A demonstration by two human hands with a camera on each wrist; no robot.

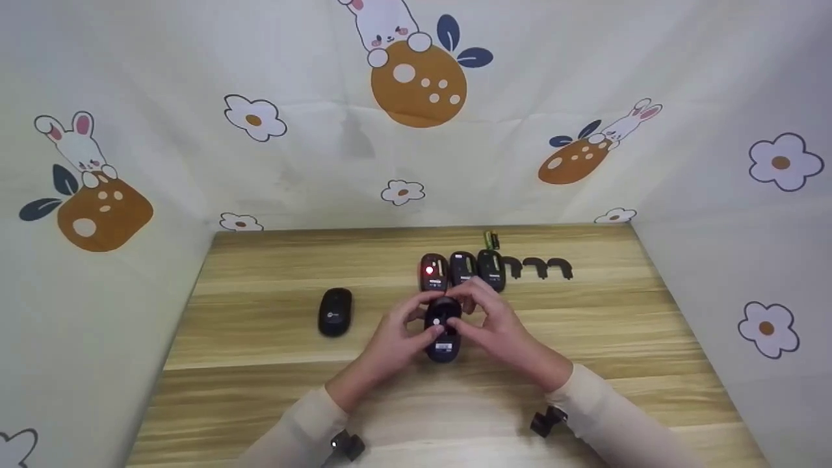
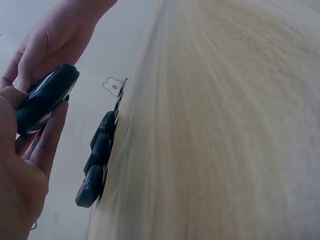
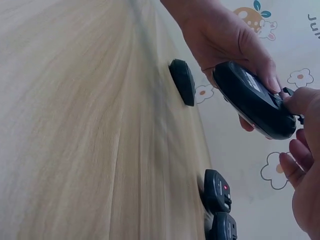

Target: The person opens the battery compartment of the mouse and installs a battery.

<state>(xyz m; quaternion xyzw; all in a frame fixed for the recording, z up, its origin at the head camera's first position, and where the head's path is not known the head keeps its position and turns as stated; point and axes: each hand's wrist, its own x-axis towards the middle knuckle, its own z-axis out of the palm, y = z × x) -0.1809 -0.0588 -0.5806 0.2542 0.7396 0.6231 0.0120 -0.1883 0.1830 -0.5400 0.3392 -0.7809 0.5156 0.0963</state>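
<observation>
Fingers [image 1: 416, 316] of both our hands are curled round one black mouse [image 1: 443, 331], held just above the bench [image 1: 273, 273] with its underside turned up; our left hand [image 1: 396, 338] cups its left flank while our right hand [image 1: 497, 325] pinches the far end, thumb and fingertips pressed to the shell. Beyond the held mouse, three more mice [image 1: 462, 270] lie in a row belly-up, the leftmost glowing red, with two batteries [image 1: 491, 240] behind that row and three small covers [image 1: 537, 267] to its right. Left of the held mouse, a fifth mouse [image 1: 335, 311] sits apart, right way up. We judge the step in hand to be work on the battery bay of the held mouse, though whether its cover is on we cannot tell. The next move seems to call for a steady left grip while the right thumb works at the underside.
</observation>
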